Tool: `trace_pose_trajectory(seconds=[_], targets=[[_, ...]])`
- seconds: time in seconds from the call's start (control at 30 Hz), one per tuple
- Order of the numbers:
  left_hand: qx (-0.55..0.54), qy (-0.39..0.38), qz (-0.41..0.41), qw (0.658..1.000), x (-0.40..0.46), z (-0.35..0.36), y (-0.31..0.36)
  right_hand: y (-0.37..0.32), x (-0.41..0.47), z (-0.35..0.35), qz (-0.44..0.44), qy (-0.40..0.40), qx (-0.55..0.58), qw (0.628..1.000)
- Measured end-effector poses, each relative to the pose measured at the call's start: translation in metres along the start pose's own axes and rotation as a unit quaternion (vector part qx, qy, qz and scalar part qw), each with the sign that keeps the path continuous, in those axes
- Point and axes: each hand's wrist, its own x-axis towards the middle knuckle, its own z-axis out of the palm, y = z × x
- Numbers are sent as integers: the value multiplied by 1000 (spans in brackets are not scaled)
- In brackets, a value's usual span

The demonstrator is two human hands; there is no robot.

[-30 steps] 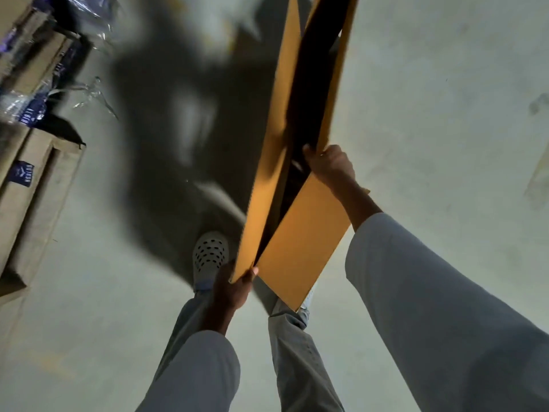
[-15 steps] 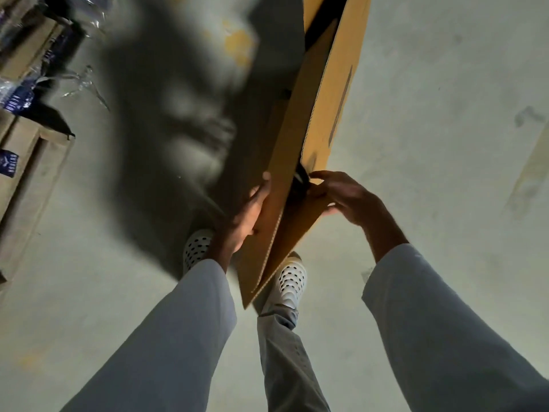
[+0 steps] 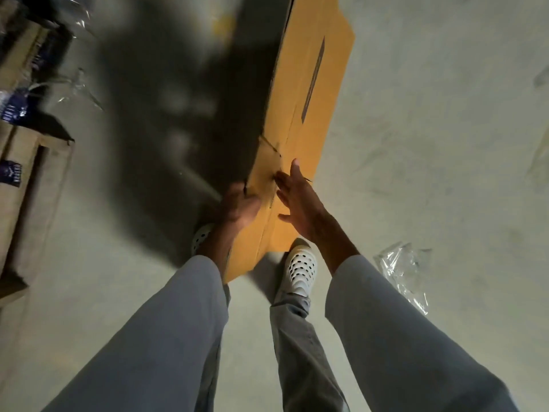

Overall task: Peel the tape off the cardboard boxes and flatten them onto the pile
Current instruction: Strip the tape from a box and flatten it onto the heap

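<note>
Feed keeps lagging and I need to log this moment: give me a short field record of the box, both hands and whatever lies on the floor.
box: cardboard box, collapsed nearly flat, held on edge above the floor
left hand: grips the box's near left edge
right hand: open, palm laid flat on the box face, fingers spread
pile: flattened cardboard at far left on the floor
loose tape: crumpled clear tape on the floor at right, more near the pile
feet: white perforated shoe below the box

white perforated shoes (image 3: pixel 300 270) on grey concrete floor (image 3: pixel 430 144).
</note>
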Motion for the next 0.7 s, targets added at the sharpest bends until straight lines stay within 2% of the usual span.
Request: trace_pose_trajectory(seconds=[0.07,0.13,0.2,0.3,0.37,0.47,0.57,0.7], targets=[[-20,27,7,999,-2,-8,3,14,0,-9,19,57,-27,998],[-43,34,18,998,-4,-17,8,32,-6,-19,61,161,-47,984],[-84,14,24,996,-6,-25,18,58,-13,-23,113,244,25,963],[-111,-7,45,993,-6,-37,35,96,-13,-25,186,198,190,943],[-116,-13,57,992,-5,-46,44,100,-15,-22,194,177,283,923],[-143,-17,38,989,-2,-61,50,86,-10,-18,141,203,393,885],[-229,-50,16,972,-4,-79,42,71,-5,-12,85,216,459,857],[-279,-108,-23,954,-12,-102,14,42,-6,-1,18,205,481,852]])
